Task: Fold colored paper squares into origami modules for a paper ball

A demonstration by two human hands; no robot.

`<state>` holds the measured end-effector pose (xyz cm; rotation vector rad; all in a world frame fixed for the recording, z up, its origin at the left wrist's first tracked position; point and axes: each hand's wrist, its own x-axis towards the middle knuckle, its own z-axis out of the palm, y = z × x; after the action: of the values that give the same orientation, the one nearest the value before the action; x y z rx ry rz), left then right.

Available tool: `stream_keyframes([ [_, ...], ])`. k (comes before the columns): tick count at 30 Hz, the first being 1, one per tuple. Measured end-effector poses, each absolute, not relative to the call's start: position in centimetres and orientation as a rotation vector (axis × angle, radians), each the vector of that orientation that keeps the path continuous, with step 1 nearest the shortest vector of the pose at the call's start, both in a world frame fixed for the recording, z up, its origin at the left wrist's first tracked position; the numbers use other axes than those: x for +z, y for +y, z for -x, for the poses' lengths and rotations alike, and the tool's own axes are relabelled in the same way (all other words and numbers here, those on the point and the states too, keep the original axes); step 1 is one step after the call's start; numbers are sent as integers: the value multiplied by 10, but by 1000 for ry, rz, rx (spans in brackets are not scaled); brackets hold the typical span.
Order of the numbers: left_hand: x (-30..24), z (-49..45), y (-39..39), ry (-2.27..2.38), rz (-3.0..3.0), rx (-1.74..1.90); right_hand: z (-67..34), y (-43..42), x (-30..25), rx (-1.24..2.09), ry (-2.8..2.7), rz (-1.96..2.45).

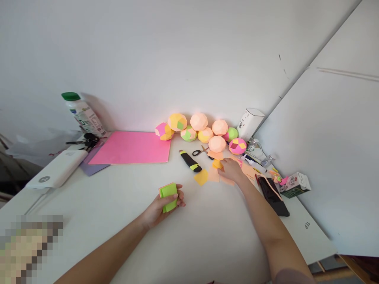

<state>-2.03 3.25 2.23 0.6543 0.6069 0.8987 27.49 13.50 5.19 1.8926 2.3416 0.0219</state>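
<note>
My left hand [161, 207] rests on the white table [124, 197], fingers wrapped round a green pad of sticky notes [168, 195] with orange and pink layers. My right hand [232, 170] reaches forward to a scatter of loose orange paper squares [213, 174], its fingertips pinched on a small folded yellow-orange piece [217, 163]. A single yellow square [201, 177] lies just left of that scatter. Behind, against the wall, sit several folded paper balls [199, 121] in orange, yellow, green and pink.
A black-and-yellow highlighter [190, 161] and small scissors [199, 151] lie before the balls. A pink sheet [132, 147], keys [85, 140], a white device [57, 169] and a green-capped bottle [83, 112] are on the left. A black phone [274, 196], small carton [294, 184] and white box [249, 123] stand right.
</note>
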Motion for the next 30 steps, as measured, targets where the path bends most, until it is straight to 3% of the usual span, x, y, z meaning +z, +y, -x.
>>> stream_keyframes([
  [30, 27, 20, 35, 607, -602, 871, -261, 166, 77, 8, 2211, -1806],
])
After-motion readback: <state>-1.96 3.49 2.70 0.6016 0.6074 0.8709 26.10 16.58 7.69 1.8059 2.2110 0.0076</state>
